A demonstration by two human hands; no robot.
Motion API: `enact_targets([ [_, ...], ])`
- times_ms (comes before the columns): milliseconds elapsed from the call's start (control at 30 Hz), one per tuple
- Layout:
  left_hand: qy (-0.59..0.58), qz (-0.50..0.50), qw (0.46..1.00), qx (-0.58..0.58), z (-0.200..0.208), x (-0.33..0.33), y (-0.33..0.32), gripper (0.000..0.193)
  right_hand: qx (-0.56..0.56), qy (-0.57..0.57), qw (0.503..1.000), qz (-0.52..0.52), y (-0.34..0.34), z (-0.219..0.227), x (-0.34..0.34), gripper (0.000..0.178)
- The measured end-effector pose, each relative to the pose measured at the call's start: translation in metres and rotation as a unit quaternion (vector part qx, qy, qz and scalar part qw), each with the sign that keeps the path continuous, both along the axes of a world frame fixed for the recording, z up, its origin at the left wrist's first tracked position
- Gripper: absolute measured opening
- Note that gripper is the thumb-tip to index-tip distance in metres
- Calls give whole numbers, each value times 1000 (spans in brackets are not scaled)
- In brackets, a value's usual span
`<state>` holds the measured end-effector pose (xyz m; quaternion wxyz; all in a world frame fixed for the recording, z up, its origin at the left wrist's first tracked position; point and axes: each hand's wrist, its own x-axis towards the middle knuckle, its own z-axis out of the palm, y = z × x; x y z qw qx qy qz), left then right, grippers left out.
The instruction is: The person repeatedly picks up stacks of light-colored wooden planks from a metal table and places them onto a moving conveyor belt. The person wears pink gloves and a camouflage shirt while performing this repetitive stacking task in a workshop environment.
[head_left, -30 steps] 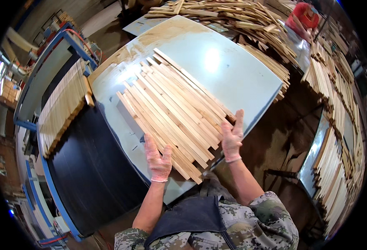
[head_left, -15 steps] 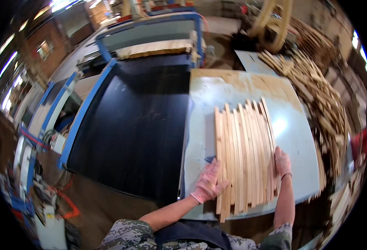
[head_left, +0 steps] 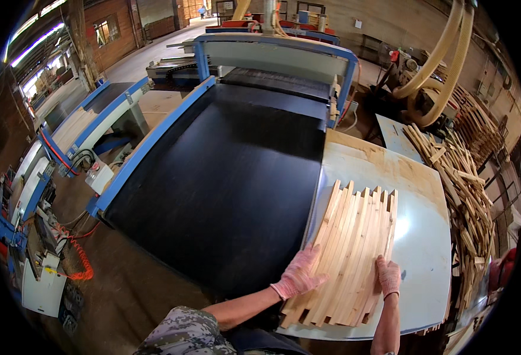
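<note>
Both hands, the left hand (head_left: 299, 277) flat on top and the right hand (head_left: 388, 276) open against the side, are pressed on the slats (head_left: 349, 254) on the table (head_left: 426, 236) beside the belt (head_left: 237, 177), so a careful sideways push is probably needed.

Daylight enters through the windows (head_left: 103, 29) at upper left, leaving the hall evenly but moderately lit. A soft glare patch sits on the pale desk (head_left: 417, 236), while the black conveyor belt (head_left: 237, 177) stays dark. Straight edges bow near the black fisheye rim; detail there smears.
</note>
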<state>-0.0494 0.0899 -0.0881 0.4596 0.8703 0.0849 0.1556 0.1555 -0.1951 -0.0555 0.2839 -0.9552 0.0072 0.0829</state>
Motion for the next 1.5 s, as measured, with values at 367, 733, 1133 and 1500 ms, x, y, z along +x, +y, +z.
enact_targets([
  [367, 121, 54, 957, 257, 52, -149, 305, 98, 93, 87, 983, 132, 306, 37, -150, 50],
  [733, 312, 229, 876, 287, 69, -256, 489, 92, 425, 208, 815, 334, 559, -7, -269, 89],
  [1133, 122, 312, 850, 407, 9, -285, 582, 70, 508, 385, 656, 404, 614, -10, -293, 51],
  [1500, -31, -161, 874, -457, 21, -214, 312, 49, 494, 271, 691, 453, 288, -111, -382, 36],
])
